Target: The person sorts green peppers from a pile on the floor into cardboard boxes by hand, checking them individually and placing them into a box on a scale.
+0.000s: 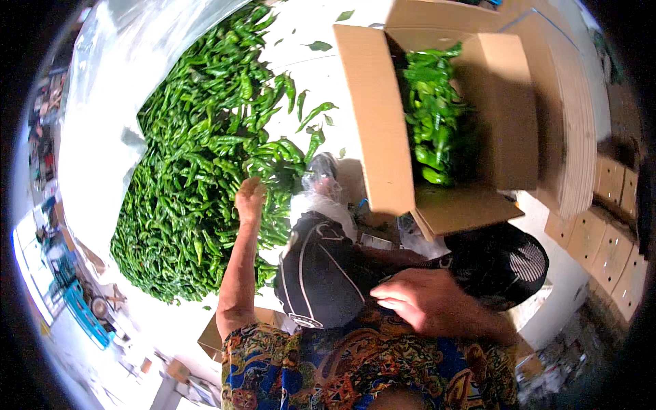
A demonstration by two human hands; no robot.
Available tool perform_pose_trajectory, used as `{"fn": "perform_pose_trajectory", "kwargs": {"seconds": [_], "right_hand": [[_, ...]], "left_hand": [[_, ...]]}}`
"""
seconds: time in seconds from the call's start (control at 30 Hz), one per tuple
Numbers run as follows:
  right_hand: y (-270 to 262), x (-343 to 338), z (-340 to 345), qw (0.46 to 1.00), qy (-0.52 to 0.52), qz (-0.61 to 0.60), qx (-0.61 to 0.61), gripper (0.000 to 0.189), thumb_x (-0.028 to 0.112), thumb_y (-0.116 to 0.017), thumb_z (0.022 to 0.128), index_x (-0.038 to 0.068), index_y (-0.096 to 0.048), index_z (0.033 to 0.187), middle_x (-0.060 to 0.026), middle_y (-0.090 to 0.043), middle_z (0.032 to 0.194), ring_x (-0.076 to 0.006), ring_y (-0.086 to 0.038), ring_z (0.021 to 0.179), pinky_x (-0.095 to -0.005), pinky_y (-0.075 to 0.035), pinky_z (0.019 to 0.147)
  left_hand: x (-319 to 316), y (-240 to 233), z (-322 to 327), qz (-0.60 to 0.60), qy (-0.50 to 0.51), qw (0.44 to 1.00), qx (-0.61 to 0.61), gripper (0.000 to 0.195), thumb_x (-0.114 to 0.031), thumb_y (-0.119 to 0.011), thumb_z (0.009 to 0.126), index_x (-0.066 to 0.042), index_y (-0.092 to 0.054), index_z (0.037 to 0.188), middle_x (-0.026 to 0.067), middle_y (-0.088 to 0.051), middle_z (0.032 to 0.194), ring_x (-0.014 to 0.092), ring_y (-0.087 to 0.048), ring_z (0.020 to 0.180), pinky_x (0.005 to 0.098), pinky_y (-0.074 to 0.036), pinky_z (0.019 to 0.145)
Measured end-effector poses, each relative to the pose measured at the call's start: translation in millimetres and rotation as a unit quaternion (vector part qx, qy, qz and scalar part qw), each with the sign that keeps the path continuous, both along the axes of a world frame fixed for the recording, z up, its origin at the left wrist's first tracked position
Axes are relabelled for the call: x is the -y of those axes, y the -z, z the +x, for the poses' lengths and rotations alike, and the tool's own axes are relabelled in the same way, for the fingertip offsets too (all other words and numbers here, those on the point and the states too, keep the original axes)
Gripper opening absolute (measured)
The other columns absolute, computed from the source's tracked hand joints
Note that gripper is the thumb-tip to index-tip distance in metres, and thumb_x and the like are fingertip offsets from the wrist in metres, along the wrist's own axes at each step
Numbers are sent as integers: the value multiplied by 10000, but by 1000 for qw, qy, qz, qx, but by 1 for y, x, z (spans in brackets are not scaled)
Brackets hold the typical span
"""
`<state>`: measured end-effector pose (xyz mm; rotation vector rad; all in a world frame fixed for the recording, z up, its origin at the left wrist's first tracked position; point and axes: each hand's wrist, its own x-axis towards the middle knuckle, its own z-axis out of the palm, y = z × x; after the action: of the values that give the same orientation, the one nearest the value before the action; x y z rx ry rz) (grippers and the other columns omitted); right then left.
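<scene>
A broad heap of green chili peppers (189,195) spreads over a white surface at the left. My left hand (251,197) is at its right side, with the fingers curled down among the peppers. The fingertips are hidden, so I cannot tell whether they grip any. My right hand (410,300) hovers in front of my patterned shirt, blurred, with its fingers slightly apart and nothing visible in it. Beyond it, to the upper right, stands an open cardboard box (376,118) with its flaps spread. Green peppers (433,113) lie inside the box, partly in shadow.
Clear plastic sheeting (102,128) borders the heap's left side. My dark-clothed leg (318,271) and a clear plastic wrapping (323,179) sit between heap and box. Flattened cardboard (569,123) is stacked right of the box, with more cartons (594,236) beyond. Loose leaves (319,46) lie at the top.
</scene>
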<state>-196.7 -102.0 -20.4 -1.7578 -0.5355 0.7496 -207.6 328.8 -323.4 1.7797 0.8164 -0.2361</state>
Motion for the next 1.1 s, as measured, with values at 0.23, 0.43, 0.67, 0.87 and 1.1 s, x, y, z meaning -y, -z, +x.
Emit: {"fn": "perform_pose_trajectory", "kwargs": {"seconds": [0.23,0.43,0.67,0.87,1.1], "right_hand": [[141,-50,-20,960,115,-58,-248,244,234,-579,1010,7,-635,1080,-64,-648,858,-120,-585,780,-284,-498,723],[216,-57,-34,942,184,-83,-267,235,229,-587,1010,35,-629,1136,-47,-662,921,-126,-607,797,-281,-510,731],[210,-67,-18,888,207,-134,-389,245,214,-588,992,26,-633,1143,-71,-680,933,-133,-630,820,-298,-522,748],[219,-64,-17,886,217,-100,-397,269,224,-582,988,26,-625,1165,-82,-685,948,-147,-638,835,-312,-524,755],[230,-57,-23,896,235,-94,-365,289,242,-573,999,18,-611,1177,-91,-682,961,-156,-637,849,-318,-526,763]], "left_hand": [[33,15,114,376,267,881,105,602,-79,-712,801,-86,-509,1368,168,-612,1243,380,-570,1137,468,-490,927],[27,59,199,536,393,736,128,728,-53,-680,773,-108,-408,1447,126,-499,1383,321,-435,1317,541,-389,1017],[25,87,221,554,388,736,34,606,-88,-643,808,-131,-426,1372,104,-519,1161,312,-501,1128,538,-495,869],[27,76,213,524,371,758,112,617,-52,-633,798,-192,-443,1368,127,-514,1121,352,-500,1105,514,-569,748],[44,68,201,479,349,798,112,804,-133,-789,650,-79,-448,1377,160,-520,1138,378,-493,1093,473,-500,901]]}}
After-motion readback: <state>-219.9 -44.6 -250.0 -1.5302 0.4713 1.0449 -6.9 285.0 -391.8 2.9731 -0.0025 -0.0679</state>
